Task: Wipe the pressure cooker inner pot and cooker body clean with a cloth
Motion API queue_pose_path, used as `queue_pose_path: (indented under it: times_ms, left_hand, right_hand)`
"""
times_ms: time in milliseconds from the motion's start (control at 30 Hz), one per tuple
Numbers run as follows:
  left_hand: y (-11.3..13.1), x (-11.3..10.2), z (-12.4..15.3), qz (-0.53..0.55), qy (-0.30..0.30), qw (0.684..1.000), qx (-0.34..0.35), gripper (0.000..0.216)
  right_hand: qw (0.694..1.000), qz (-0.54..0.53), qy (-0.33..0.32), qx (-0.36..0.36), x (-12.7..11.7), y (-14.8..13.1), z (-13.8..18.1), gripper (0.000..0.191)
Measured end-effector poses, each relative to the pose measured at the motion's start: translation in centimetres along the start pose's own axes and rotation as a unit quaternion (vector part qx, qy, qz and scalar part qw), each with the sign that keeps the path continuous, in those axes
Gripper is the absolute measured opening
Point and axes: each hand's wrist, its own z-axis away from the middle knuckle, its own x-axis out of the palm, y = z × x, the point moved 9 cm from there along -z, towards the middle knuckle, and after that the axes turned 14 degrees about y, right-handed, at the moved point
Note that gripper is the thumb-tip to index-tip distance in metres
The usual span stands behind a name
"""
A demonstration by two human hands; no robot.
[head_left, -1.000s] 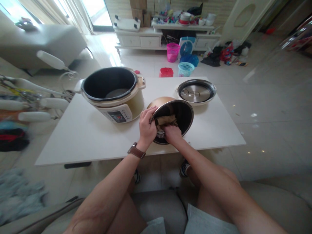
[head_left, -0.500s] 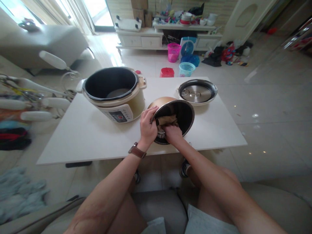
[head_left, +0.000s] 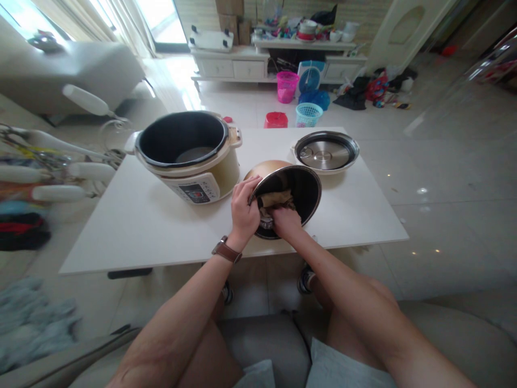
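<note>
A dark-lined inner pot (head_left: pixel 310 194) with a gold outside lies tilted on the white table, its mouth facing me. My left hand (head_left: pixel 245 209) is closed around its left rim, thumb at the inside edge. Inside the pot, my right hand (head_left: pixel 287 222) grips a crumpled tan cloth (head_left: pixel 276 198) against the wall; its fingertips are hidden in the folds. To the left stands the pressure cooker body (head_left: pixel 197 186), lidless, with a control panel on its front. Its round lid (head_left: pixel 325 152) rests upside down at the right, metal inner side up.
The white table (head_left: pixel 133 226) has its near edge just before my knees. Beyond it on the floor are a red stool (head_left: pixel 276 119), a light blue basket (head_left: pixel 309 114) and a pink basket (head_left: pixel 287 87). White-handled metalwork (head_left: pixel 60 193) stands close to the table's left side.
The hands, pot and cloth hold almost the same position. The whole view has shifted by a few pixels.
</note>
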Motion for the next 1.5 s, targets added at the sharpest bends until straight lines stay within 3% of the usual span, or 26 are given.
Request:
queue_pose_path:
  times_ms: [1500]
  left_hand:
    - [0.22,-0.17,-0.05,-0.015,0.007,1.0,0.019,0.047]
  right_hand:
    - [1.0,0.001,0.0,-0.004,-0.37,-0.14,0.03,0.044]
